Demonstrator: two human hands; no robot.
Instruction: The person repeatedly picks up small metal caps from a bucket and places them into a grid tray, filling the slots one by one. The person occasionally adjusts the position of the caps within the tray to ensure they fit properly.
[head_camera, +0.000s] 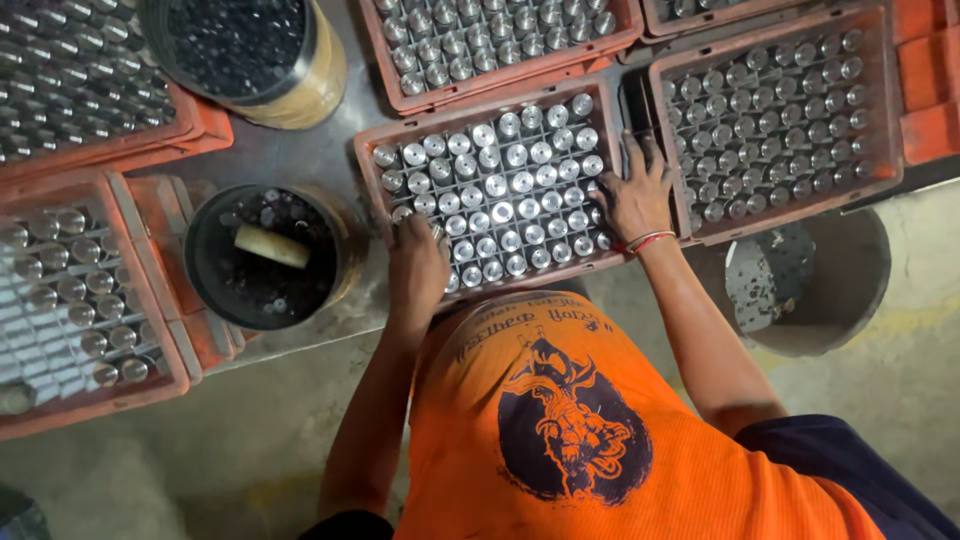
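An orange plastic crate (372, 180) sits in front of me, packed with upright shiny metal cylinders (503, 185) in rows. My left hand (416, 265) is at its near left corner, fingers curled down around one metal cylinder (437, 232) at the edge of the rows. My right hand (634, 192), with a red thread on the wrist, lies flat with fingers spread on the crate's right rim, touching the outer cylinders. My orange printed shirt (560, 420) fills the bottom of the view.
More orange crates of cylinders stand at right (890, 110), top (500, 85) and left (150, 385). A black bucket (205, 250) with a pale stick sits left of the central crate. A yellow-rimmed drum (325, 75) stands top left, a grey tub (860, 290) on the floor at right.
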